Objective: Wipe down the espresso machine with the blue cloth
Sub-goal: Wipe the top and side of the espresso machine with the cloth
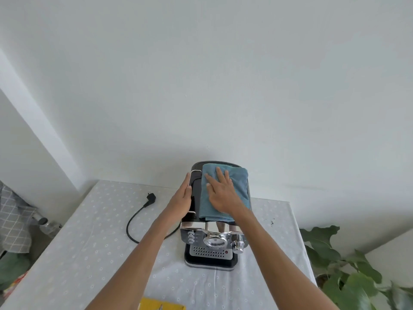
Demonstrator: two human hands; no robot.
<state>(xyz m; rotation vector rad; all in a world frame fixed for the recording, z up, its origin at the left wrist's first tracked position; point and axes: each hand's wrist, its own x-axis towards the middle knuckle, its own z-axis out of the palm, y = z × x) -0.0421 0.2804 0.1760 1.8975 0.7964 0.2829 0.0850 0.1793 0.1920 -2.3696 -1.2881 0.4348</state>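
A black and chrome espresso machine [212, 242] stands on the table with its front toward me. The blue cloth [237, 180] lies spread over the machine's black top. My right hand [220, 193] rests flat on the cloth, fingers spread and pointing away from me. My left hand [182, 199] lies flat against the machine's left side near the top edge, fingers straight. The chrome front shows a round gauge, small buttons and a knob; a perforated drip tray sits below.
The table wears a white dotted cloth [89, 242]. The machine's black power cord and plug [143, 211] lie unplugged to the left. A yellow object [161, 305] sits at the near edge. A leafy plant [348, 276] stands right of the table; a wall is close behind.
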